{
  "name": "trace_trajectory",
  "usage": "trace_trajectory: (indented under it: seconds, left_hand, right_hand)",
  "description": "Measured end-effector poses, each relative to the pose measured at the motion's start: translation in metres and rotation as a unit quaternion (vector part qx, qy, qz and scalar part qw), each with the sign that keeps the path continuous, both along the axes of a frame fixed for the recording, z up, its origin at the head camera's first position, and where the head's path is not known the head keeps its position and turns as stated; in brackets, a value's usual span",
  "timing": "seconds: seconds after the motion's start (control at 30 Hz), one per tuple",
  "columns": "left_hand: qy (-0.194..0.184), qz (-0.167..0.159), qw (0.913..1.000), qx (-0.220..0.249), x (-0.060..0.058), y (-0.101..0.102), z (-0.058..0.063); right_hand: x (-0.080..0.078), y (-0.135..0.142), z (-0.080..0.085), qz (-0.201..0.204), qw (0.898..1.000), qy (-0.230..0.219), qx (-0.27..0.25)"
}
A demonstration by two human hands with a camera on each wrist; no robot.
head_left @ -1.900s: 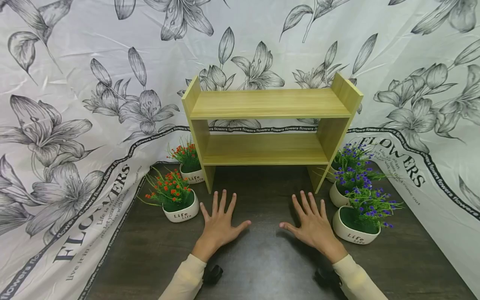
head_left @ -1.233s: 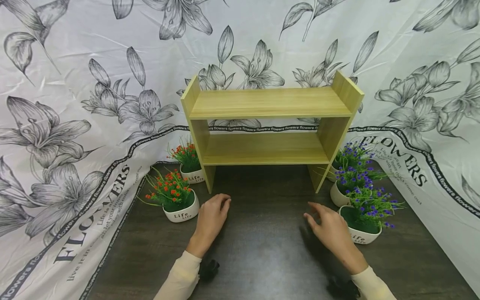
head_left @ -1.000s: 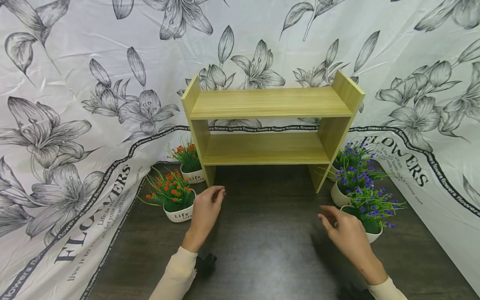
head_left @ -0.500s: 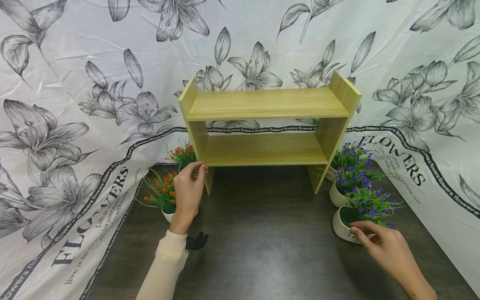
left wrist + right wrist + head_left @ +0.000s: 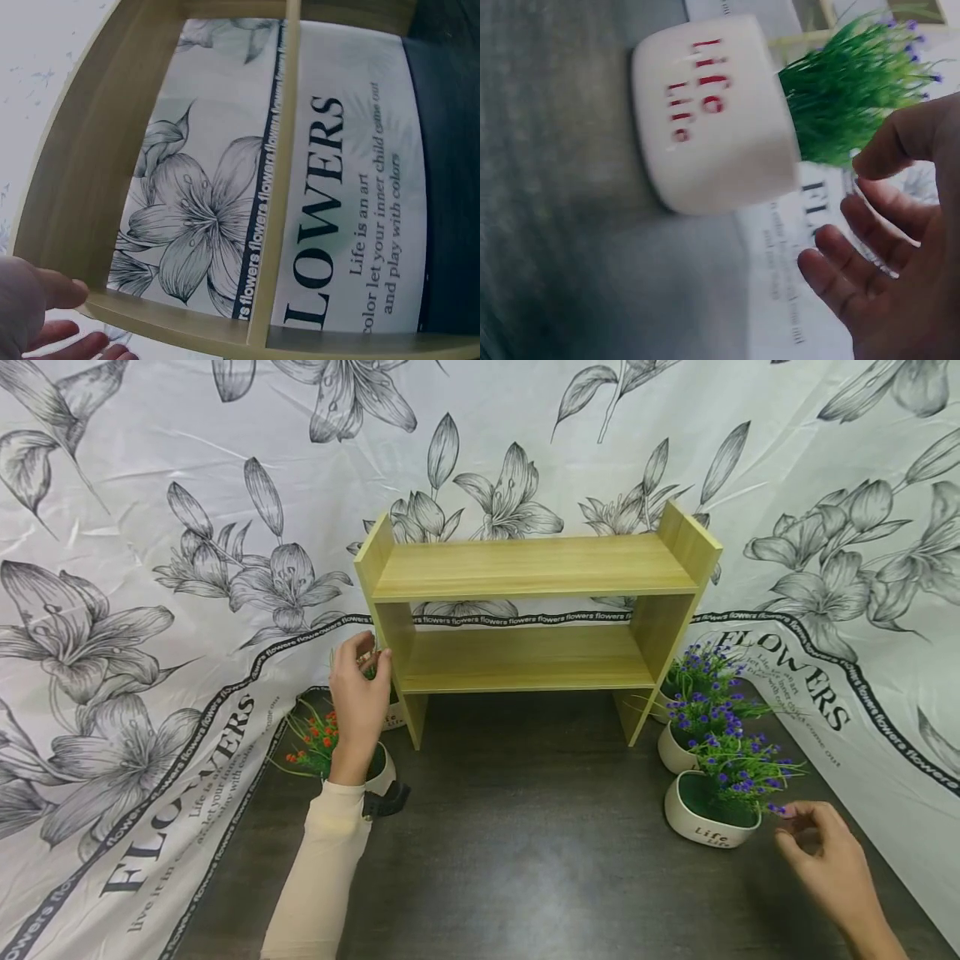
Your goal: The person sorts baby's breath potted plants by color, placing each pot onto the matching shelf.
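My left hand point(image 5: 358, 700) is raised at the left side panel of a light wooden two-tier shelf point(image 5: 534, 570), its fingers loosely bent and nothing held. In the left wrist view, the thumb and fingers point(image 5: 64, 289) are close to the panel's edge. That hand partly hides two white pots of red-orange flowers point(image 5: 315, 742). On the other side, my right hand point(image 5: 834, 864) hovers just right of the front pot of purple flowers point(image 5: 688, 820), with relaxed fingers holding nothing. The right wrist view shows the white pot point(image 5: 718, 124), lettered "Life", apart from the fingers.
Behind the front pot, more purple-flower pots point(image 5: 677, 752) stand in a row along the shelf's right side. All of this stands on a dark wooden tabletop point(image 5: 495, 843). A white cloth with printed lilies point(image 5: 247, 585) hangs around the back and sides.
Both hands have left their flat, spread pose in front of the shelf. The left moved up and left to the shelf's side panel. The right moved rightward past the front purple-flower pot.
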State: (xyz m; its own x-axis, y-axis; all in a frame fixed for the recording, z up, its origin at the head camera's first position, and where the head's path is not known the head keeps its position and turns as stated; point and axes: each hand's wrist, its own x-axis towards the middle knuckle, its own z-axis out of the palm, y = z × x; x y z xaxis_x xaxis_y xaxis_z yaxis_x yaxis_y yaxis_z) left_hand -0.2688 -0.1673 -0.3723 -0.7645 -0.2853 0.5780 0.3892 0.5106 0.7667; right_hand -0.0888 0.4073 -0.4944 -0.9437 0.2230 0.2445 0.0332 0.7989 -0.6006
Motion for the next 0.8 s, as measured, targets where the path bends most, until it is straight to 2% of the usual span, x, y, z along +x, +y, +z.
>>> trace_trajectory:
  seconds: [0.1,0.23,0.33,0.4,0.5,0.67,0.8]
  left_hand:
    - [-0.019,-0.032,0.9991,0.02,-0.006,-0.002,0.005]
    - [-0.039,-0.057,0.9971,0.033,-0.01,-0.004,0.009]
    - [-0.045,-0.061,0.9966,0.032,-0.012,-0.004,0.009]
    - [-0.046,-0.062,0.9965,0.032,-0.012,-0.004,0.008]
    - [-0.041,-0.061,0.9968,0.033,-0.014,-0.004,0.008]
    - [-0.038,-0.048,0.9979,0.02,-0.015,-0.004,0.009]
    - [-0.033,-0.04,0.9986,0.002,-0.014,-0.005,0.01]
  right_hand:
    - [-0.006,0.003,-0.011,0.04,0.997,-0.045,-0.052]
    - [-0.017,0.005,-0.017,0.092,0.976,-0.158,-0.118]
    - [-0.025,0.004,-0.021,0.102,0.962,-0.225,-0.121]
    - [-0.029,0.001,-0.022,0.104,0.957,-0.245,-0.117]
    - [-0.035,-0.004,-0.025,0.105,0.958,-0.235,-0.124]
    - [-0.04,-0.007,-0.031,0.095,0.969,-0.191,-0.125]
    - [-0.04,-0.006,-0.037,0.088,0.979,-0.155,-0.094]
